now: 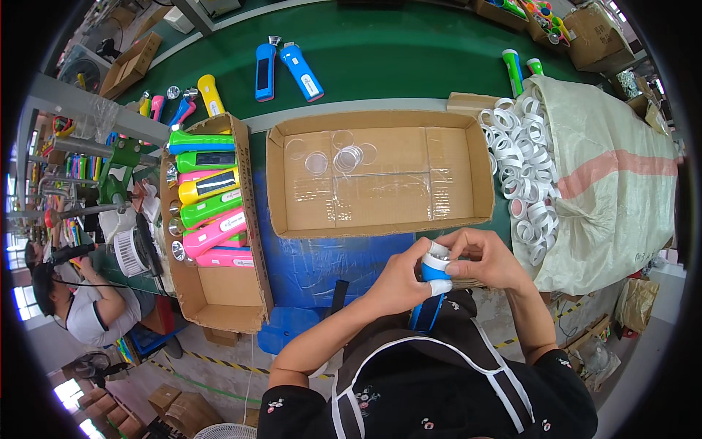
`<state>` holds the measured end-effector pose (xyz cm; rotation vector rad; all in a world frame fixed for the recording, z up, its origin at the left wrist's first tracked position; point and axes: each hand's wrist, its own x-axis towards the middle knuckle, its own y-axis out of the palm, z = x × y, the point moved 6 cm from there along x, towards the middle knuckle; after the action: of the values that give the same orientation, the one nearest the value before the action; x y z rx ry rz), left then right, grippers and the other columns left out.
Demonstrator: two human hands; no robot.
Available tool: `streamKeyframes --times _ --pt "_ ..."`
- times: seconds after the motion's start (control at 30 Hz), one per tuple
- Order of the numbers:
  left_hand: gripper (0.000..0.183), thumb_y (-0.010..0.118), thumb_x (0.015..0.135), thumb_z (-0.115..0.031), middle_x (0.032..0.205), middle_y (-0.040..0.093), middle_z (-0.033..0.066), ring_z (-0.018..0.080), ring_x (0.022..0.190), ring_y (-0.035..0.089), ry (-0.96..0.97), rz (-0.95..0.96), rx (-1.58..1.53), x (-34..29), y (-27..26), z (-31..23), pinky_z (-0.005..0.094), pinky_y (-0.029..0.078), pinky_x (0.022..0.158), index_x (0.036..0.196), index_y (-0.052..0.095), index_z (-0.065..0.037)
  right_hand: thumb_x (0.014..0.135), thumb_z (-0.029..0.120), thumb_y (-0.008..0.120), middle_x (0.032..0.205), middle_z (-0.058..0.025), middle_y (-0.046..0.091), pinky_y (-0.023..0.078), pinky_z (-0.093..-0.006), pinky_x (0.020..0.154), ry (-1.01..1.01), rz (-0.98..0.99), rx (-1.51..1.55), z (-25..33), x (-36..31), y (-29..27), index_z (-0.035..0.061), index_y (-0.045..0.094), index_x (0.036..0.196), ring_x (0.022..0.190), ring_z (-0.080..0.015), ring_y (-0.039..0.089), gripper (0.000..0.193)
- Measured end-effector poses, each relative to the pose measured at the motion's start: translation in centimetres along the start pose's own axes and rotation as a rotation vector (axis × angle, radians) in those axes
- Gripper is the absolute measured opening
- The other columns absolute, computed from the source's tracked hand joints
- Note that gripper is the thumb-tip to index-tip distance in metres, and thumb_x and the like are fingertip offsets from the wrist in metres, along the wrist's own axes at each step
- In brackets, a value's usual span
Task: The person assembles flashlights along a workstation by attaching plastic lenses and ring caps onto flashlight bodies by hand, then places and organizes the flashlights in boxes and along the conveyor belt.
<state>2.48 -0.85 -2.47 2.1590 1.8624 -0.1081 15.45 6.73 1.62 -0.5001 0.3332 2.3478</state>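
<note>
A blue flashlight (426, 314) is upright in front of my body, its head uppermost. My left hand (398, 278) is wrapped round it just under the head, with white coverings on some fingers. At the top, the fingers of my right hand (488, 257) pinch a white ring (439, 251) at the flashlight's head. Whether the ring is fully seated I cannot tell. Beyond my hands lies a shallow cardboard box (461, 168) with several clear round discs (349, 158) in it. To its right is a heap of white rings (523, 161), spilling from a woven sack (610, 175).
At left, a cardboard tray (227, 293) holds several colourful flashlights (208, 186). Two blue flashlights (300, 72) lie on the green table (395, 55); green ones (513, 72) stand by the sack. A green press (117, 172) and another person (95, 300) are farther left.
</note>
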Motion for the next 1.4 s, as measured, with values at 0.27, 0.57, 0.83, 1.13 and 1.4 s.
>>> streamKeyframes --times 0.27,0.57,0.83,1.13,1.4 --pt "0.041 0.078 0.074 -0.014 0.081 0.064 0.0155 0.0299 0.074 0.066 -0.026 -0.037 0.11 0.4 0.0 -1.2 0.037 0.05 0.067 0.105 0.053 -0.004 0.087 0.009 0.073 0.12 -0.0174 0.064 0.049 -0.031 0.09 -0.022 -0.009 -0.024 -0.5 0.0 -0.3 0.0005 0.061 0.09 0.102 -0.0161 0.061 0.015" --pt "0.038 0.079 0.074 -0.011 0.078 0.062 0.0073 0.0111 0.07 0.058 -0.044 -0.044 0.155 0.6 -0.1 -1.4 0.0298 0.049 0.065 0.103 0.056 -0.004 0.086 0.008 0.074 0.129 -0.0186 0.059 0.046 -0.032 0.094 0.097 -0.006 -0.049 -1.5 0.8 -0.5 0.0038 0.056 0.088 0.105 -0.0149 0.059 0.019" --pt "0.039 0.08 0.074 -0.013 0.084 0.064 0.0062 0.0108 0.074 0.059 -0.073 -0.023 0.067 0.3 0.0 -0.7 0.0292 0.049 0.067 0.104 0.057 -0.004 0.083 0.015 0.077 0.11 -0.01 0.063 0.046 -0.0276 0.086 0.081 0.044 -0.034 -2.3 1.1 -0.2 0.0048 0.053 0.091 0.097 -0.0135 0.059 0.028" --pt "0.04 0.081 0.074 -0.015 0.085 0.065 0.0065 0.0109 0.075 0.06 -0.084 -0.043 0.137 0.3 0.0 -1.0 0.0297 0.05 0.068 0.105 0.057 -0.004 0.084 0.018 0.075 0.113 -0.0076 0.061 0.045 -0.0285 0.093 0.175 -0.027 -0.345 -1.6 1.2 -0.6 0.0026 0.054 0.117 0.106 -0.0143 0.058 0.043" --pt "0.039 0.08 0.076 -0.015 0.083 0.065 0.0063 0.0106 0.073 0.06 -0.036 -0.029 0.137 -0.6 1.0 -0.8 0.0292 0.05 0.067 0.105 0.056 -0.003 0.082 0.019 0.078 0.105 -0.0054 0.063 0.047 -0.0279 0.087 0.029 0.178 0.141 -1.1 0.6 -0.3 0.0024 0.054 0.113 0.095 -0.0111 0.059 0.043"
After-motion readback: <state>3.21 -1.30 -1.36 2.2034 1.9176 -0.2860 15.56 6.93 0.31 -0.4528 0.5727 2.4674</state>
